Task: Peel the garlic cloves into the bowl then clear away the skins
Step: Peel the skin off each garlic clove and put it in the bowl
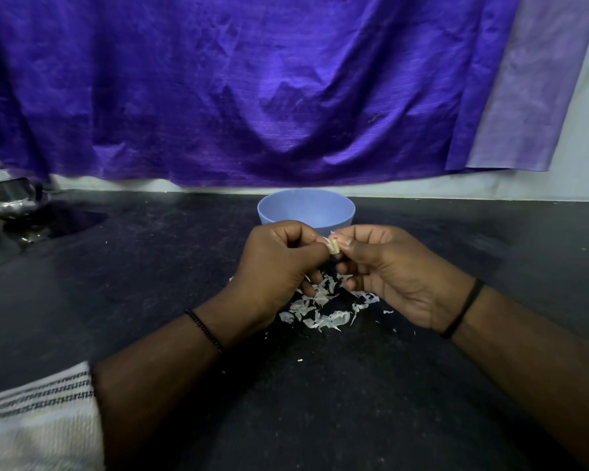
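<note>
Both hands, left hand [279, 263] and right hand [395, 273], pinch one small pale garlic clove [334, 248]: light, firm, slick once bared, papery skin tears easily, so grip the ends.

- My left hand [279, 266] is bare, with no ring or glove on it.
- Round my left wrist I wear a thin bracelet of small dark beads [203, 329], strung closely in a single row.
- My left forearm is bare from the wrist up to a pale, cream-white knitted sleeve [38, 413], crossed by dark bands of a woven key-like pattern.
- My right hand [398, 277] is bare as well.
- Round my right wrist sits a plain, smooth black band [463, 309].
- My right forearm is uncovered all the way to the frame's edge.
</note>
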Available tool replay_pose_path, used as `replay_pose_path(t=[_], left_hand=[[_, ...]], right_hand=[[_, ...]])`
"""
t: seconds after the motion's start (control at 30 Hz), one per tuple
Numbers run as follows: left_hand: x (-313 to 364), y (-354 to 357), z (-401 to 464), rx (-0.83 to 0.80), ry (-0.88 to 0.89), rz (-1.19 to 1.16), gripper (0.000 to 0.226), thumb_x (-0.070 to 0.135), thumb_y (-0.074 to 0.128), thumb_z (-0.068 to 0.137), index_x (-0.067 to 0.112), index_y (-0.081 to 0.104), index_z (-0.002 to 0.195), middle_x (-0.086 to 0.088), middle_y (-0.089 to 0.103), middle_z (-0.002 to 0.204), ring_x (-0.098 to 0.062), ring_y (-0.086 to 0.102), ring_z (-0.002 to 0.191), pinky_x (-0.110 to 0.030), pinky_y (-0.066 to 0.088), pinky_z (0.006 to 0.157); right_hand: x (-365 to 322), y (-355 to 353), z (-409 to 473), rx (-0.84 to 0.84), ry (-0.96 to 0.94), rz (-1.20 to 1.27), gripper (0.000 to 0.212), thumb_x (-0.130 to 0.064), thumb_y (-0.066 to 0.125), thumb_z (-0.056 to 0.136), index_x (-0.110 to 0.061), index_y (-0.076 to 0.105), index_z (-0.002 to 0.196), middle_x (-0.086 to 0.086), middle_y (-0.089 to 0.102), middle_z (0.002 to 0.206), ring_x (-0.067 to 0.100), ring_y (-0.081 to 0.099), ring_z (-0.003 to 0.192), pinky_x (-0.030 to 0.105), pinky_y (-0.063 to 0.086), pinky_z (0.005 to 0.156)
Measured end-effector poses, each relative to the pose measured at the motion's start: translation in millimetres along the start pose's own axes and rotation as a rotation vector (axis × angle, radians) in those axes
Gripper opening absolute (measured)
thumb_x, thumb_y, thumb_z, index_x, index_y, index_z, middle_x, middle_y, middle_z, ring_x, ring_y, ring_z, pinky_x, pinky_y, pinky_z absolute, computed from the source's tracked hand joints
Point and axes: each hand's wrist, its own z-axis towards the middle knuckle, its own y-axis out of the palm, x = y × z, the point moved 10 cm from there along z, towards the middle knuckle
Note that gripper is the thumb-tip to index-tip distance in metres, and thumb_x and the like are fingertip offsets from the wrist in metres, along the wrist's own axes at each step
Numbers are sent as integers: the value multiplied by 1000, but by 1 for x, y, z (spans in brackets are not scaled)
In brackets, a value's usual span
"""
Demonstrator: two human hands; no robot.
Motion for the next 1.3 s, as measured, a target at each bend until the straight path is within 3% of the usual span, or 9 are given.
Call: replay_pose_path(t=[0.3,0.47,0.6,0.8,1.0,1.3], left_hand=[[-2,-2,1,-1,-10,-21,10,0,68,85,-10,67,85,-1,64,60,-19,55,51,-27,46,42],[-2,-4,2,9,0,-2,11,2,70,85,-9,68,86,-8,63,64,-20,57,51,-27,47,42],[-2,-5,2,25,-6,-1,19,7,74,83,-10,67,86,-14,63,67,-21,57,51,-27,47,42],[-1,-5,1,29,-1,15,17,5,71,85,-11,66,87,-16,63,70,-19,56,51,-26,47,41],[-3,-8,3,56,-8,28,10,0,69,85,-9,67,85,-15,63,67,-17,57,50,-26,46,41],[-4,-15,3,85,-4,113,6,3,69,86,-2,69,82,-7,64,62,-16,58,50,-28,48,43]], right_hand=[[2,1,0,-7,17,55,11,-12,58,97,-17,68,97,0,63,79,9,57,66,25,44,58],[-5,0,-1,1,-52,-6,23,-9,58,97,-25,73,89,1,65,80,10,58,66,26,46,58],[-6,2,-1,-20,-48,26,22,-9,55,98,-19,73,92,4,67,83,11,61,68,25,48,57],[-9,-3,-1,22,-85,-20,6,-14,67,91,-12,71,95,6,70,84,14,63,69,25,50,55],[-9,-7,-1,69,-87,26,8,-1,65,90,-1,69,98,12,71,82,16,68,71,24,57,59],[-17,-14,-1,110,-137,88,16,6,66,87,-2,66,101,17,76,94,20,73,78,26,62,70]])
